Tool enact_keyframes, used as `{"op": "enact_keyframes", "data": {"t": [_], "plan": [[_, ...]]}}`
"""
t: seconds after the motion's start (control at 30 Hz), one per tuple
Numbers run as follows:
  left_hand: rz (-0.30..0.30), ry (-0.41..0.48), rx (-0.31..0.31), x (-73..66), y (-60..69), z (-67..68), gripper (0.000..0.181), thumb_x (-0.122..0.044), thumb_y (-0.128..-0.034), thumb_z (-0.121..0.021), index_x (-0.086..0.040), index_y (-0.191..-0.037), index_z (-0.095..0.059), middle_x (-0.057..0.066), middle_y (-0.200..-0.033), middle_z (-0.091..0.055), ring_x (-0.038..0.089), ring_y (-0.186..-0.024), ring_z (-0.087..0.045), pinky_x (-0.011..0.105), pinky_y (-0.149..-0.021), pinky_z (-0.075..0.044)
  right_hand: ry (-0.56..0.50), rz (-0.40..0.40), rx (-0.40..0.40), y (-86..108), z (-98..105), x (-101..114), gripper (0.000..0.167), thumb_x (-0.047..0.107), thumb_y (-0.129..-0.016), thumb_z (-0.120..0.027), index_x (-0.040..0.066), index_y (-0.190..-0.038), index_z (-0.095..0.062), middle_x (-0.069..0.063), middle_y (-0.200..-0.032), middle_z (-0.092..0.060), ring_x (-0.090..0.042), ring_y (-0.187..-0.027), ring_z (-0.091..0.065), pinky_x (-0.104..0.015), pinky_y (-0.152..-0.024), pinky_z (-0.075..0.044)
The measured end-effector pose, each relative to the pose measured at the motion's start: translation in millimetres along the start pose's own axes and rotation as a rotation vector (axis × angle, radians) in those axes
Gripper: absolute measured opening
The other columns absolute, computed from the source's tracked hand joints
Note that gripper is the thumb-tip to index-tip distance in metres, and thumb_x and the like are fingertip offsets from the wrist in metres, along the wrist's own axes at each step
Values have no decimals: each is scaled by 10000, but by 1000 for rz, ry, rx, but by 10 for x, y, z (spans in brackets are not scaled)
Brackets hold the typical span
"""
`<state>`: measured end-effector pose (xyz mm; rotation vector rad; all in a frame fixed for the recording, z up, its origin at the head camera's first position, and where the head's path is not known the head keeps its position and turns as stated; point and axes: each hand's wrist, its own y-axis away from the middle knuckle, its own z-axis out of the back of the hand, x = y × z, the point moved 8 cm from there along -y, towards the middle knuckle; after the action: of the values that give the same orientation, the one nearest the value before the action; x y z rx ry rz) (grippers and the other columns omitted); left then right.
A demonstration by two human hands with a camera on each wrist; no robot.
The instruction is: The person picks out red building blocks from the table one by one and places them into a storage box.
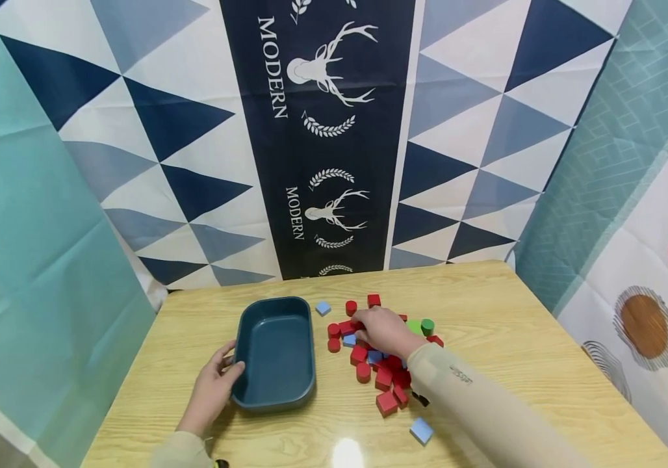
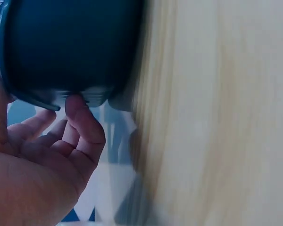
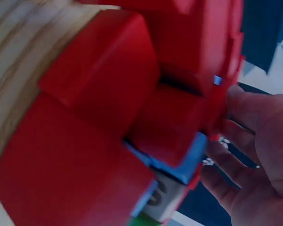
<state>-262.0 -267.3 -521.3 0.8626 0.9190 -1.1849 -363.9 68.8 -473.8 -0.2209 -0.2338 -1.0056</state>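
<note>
My hands were well apart, the box between them in the lower part of the head view. My left hand (image 1: 210,383) gripped the dark blue-green box (image 1: 273,364), thumb at its rim and bent fingers against its left wall, a hold that I judge served to steady it on the wooden table (image 1: 474,292). My right hand (image 1: 389,330) reached down into the pile right of centre, wrist bent, probably so my fingertips could get between crowded pieces; they met the red blocks (image 1: 383,379), but I cannot tell whether they pinched one. The pile spread just beside the box, likely for a short reach. A green cylinder (image 1: 427,326) stood at its right edge, while one blue block (image 1: 421,431) lay apart at lower right and another blue piece (image 1: 323,308) near the box's upper right corner.
</note>
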Motion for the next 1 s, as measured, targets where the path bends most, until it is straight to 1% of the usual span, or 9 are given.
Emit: {"op": "enact_keyframes", "data": {"t": [0.13, 0.23, 0.4, 0.5, 0.6, 0.73, 0.8, 0.87, 1.0], "plan": [[-2, 106, 24, 1, 0, -224, 614, -232, -1084, -625, -118, -1643, -401, 255, -1497, -588, 333, -1306, -655, 342, -927, -585, 5, -16, -10, -25, -42, -30, 97, 152, -955, -809, 120, -1031, -757, -45, -985, -765, -227, -893, -677, -438, -922, -605], [-4, 157, 31, 0, 4, -326, 629, -252, -1077, -644, -134, -1645, -403, 249, -1505, -591, 342, -1334, -643, 302, -889, -581, 25, -17, -35, -12, -31, -21, 101, 142, -945, -815, 128, -962, -717, -23, -886, -732, -192, -799, -627, -409, -845, -599], [22, 180, 29, 22, 10, -399, 622, -276, -1073, -657, -161, -1638, -425, 235, -1521, -585, 361, -1374, -620, 330, -948, -582, 49, -60, -211, 36, 135, 88, 161, 140, -971, -769, 140, -898, -625, -15, -759, -647, -200, -749, -572, -378, -766, -546], [38, 198, 38, 55, 9, -412, 632, -302, -1072, -661, -158, -1639, -422, 233, -1537, -570, 347, -1356, -630, 340, -962, -589, -9, -30, -275, 55, 258, 360, 128, 173, -988, -754, 154, -920, -648, 2, -811, -665, -191, -815, -572, -347, -754, -531], [44, 215, 44, 88, 12, -384, 654, -354, -1058, -679, -144, -1628, -437, 227, -1529, -577, 294, -1287, -658, 300, -896, -602, -31, 131, -193, 53, 207, 827, 85, 234, -993, -761, 184, -965, -698, 41, -887, -700, -147, -852, -571, -283, -745, -530], [36, 231, 61, 123, 10, -381, 648, -387, -1045, -692, -123, -1597, -478, 218, -1519, -594, 203, -1194, -660, 278, -800, -593, 34, 307, 28, 94, -130, 1299, 114, 305, -992, -770, 239, -952, -687, 119, -818, -653, -58, -784, -534, -204, -738, -468], [30, 230, 68, 131, 10, -391, 636, -383, -1046, -692, -117, -1587, -492, 217, -1522, -597, 184, -1182, -651, 282, -782, -586, 33, 325, 106, 97, -300, 1375, 144, 304, -979, -787, 251, -918, -667, 142, -769, -619, -29, -733, -525, -187, -715, -447], [24, 228, 72, 133, 13, -397, 625, -373, -1050, -686, -109, -1583, -496, 221, -1528, -594, 185, -1199, -644, 282, -788, -582, 2, 299, 169, 90, -419, 1380, 165, 303, -967, -803, 265, -904, -656, 158, -753, -597, -11, -711, -526, -178, -708, -446], [31, 209, 68, 147, 26, -364, 636, -382, -1048, -686, -101, -1585, -492, 224, -1521, -598, 183, -1184, -644, 282, -782, -577, -44, 247, 237, 71, -503, 1391, 191, 284, -946, -826, 270, -872, -651, 160, -748, -596, -17, -693, -539, -175, -675, -456]]}}
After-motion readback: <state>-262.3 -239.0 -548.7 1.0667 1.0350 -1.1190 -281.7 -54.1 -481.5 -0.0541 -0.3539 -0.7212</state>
